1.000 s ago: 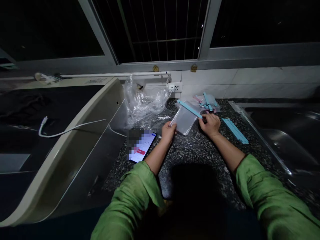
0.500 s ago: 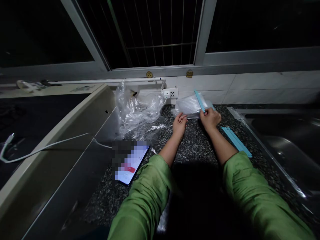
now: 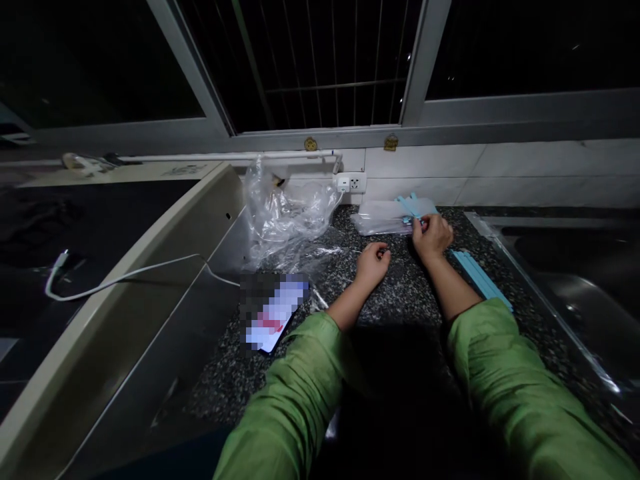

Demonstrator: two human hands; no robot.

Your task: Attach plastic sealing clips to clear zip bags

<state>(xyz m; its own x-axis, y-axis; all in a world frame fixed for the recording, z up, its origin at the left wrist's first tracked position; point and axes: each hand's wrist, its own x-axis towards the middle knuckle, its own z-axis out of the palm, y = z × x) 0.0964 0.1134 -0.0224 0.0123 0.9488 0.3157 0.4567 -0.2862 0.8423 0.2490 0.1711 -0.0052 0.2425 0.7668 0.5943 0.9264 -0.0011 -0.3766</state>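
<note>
My right hand [image 3: 434,238] is at the back of the counter, its thumb and fingers pinched at the near end of a light blue strip [image 3: 411,207]. That strip lies across a flat stack of clear plastic bags [image 3: 381,217], and more blue shows beside it, too small to tell apart. My left hand [image 3: 373,265] is a little nearer to me, over the bare counter, with fingers curled in and nothing visible in them. Several more blue strips [image 3: 481,280] lie side by side to the right of my right wrist.
Crumpled clear plastic [image 3: 293,213] is heaped at the back left. A lit phone [image 3: 280,313], partly pixelated, lies on the speckled counter [image 3: 395,287] with a white cable [image 3: 135,270] running left. A charger sits in the wall socket [image 3: 355,183]. At the right is a metal sink [image 3: 575,293].
The blue strip at my right hand has gone from raised to lying on the bags. My left hand has drawn back from the bags and curled. The view has shifted slightly.
</note>
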